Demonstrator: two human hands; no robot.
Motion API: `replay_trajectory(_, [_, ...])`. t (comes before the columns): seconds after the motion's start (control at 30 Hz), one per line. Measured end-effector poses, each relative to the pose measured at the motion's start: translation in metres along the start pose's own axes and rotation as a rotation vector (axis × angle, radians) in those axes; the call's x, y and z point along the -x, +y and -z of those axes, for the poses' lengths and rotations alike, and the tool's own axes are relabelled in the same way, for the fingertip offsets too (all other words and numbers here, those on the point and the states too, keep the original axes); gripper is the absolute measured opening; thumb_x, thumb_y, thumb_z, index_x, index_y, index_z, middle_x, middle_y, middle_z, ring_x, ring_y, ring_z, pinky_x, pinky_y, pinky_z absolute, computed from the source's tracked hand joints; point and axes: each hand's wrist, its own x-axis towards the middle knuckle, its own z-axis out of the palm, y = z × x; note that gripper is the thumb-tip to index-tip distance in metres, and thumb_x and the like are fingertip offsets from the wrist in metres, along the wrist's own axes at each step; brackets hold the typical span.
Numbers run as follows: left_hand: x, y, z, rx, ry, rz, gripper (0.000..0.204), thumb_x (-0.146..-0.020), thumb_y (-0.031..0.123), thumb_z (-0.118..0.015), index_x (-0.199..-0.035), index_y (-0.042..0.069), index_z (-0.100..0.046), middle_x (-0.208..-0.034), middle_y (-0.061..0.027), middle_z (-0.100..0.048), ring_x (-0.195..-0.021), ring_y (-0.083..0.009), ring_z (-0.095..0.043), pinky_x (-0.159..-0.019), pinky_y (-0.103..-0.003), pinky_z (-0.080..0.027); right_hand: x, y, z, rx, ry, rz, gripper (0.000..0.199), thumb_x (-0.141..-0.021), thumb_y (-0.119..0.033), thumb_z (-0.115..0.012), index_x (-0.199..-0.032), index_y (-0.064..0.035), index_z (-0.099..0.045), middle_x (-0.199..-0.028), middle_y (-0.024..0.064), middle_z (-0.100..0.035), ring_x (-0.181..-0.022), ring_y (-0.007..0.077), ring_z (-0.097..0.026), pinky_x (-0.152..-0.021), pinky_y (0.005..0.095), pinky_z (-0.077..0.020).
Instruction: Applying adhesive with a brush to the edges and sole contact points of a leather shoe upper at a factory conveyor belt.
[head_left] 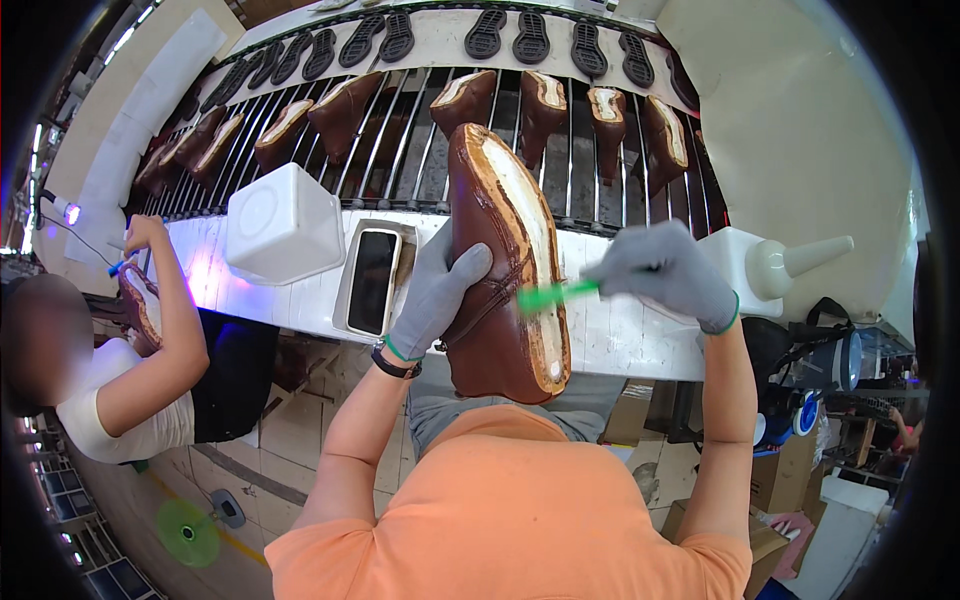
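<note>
My left hand [432, 290], in a grey glove, is closed around the side of a dark brown leather shoe upper [485, 350]. The upper is tilted with its bottom turned up, showing a white middle inside a tan, roughened border. In my gloved right hand [668, 272] is a green brush [560, 295], gripped by its handle. Its green head lies over the edge of the upper's bottom, near the middle of its length; motion blur hides whether it touches. My right fingers are partly blurred too.
Beyond the white bench [590, 340], a roller conveyor [400, 150] carries several brown uppers, with black soles [483, 35] on a shelf behind. A white container [283, 225] and a phone [373, 282] in a tray stand left; a white spouted bottle [760, 265] stands right. A co-worker [140, 380] works at left.
</note>
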Motion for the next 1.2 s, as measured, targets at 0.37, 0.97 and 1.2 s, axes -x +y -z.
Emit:
replay_trajectory(0.37, [-0.005,-0.006,0.002,0.006,0.075,0.000,0.061,-0.093,0.040,-0.062,-0.135,-0.003,-0.048,-0.122,-0.0097,-0.061,-0.109,-0.0148,-0.056,-0.097,-0.030,-0.044,0.010,-0.009,0.003,-0.073,-0.198,-0.066,0.018,-0.077,-0.006,-0.078,-0.094,-0.0047,-0.076,-0.078,0.0065,-0.070,-0.068,0.0148,-0.065,-0.063,0.0285,-0.0481])
replay_trajectory(0.97, [-0.010,-0.021,-0.002,0.229,-0.009,0.271,0.055,-0.099,0.041,-0.052,-0.132,-0.003,-0.051,-0.120,-0.0095,-0.062,-0.105,-0.0148,-0.060,-0.094,-0.029,-0.048,0.004,-0.002,0.012,-0.122,-0.258,-0.166,0.022,-0.075,-0.006,-0.080,-0.096,-0.0037,-0.077,-0.075,0.0065,-0.070,-0.067,0.0117,-0.062,-0.061,0.0270,-0.0456])
replay_trajectory(1.2, [-0.010,-0.039,-0.011,0.427,-0.120,0.624,0.056,-0.100,0.045,-0.048,-0.132,-0.001,-0.051,-0.124,-0.0111,-0.062,-0.108,-0.0159,-0.062,-0.098,-0.030,-0.048,-0.005,-0.005,0.020,-0.158,-0.360,-0.160,0.021,-0.074,-0.005,-0.081,-0.095,-0.0034,-0.077,-0.076,0.0061,-0.071,-0.068,0.0119,-0.062,-0.062,0.0271,-0.0464])
